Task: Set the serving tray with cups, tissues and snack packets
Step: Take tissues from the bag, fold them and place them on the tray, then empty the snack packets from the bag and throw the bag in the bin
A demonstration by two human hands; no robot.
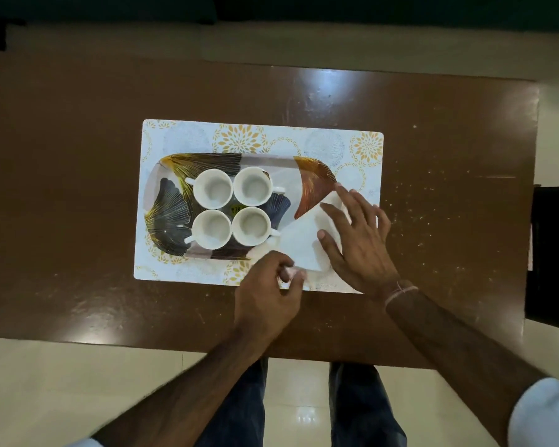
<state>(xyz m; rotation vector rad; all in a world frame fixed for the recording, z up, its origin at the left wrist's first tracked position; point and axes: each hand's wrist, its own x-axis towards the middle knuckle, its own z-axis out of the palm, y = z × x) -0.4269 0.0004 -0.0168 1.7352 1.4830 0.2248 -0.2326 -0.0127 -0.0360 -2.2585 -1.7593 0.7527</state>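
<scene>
Nearest, at the bench's near edge: left hand (268, 295), fingers (296, 276) curled together and pinching the near corner of the white tissue (304, 243). Just beyond, right hand (355, 240), fingers spread flat, pressing the tissue down at the tray's (313, 175) right end. Tissue step in hand, seemingly; next, smoothing and releasing, then snack packets, none in view. Tissue lying diagonally, long axis toward the bench's far right corner. Farther left on the tray, four cups (213, 189) standing upright.
</scene>
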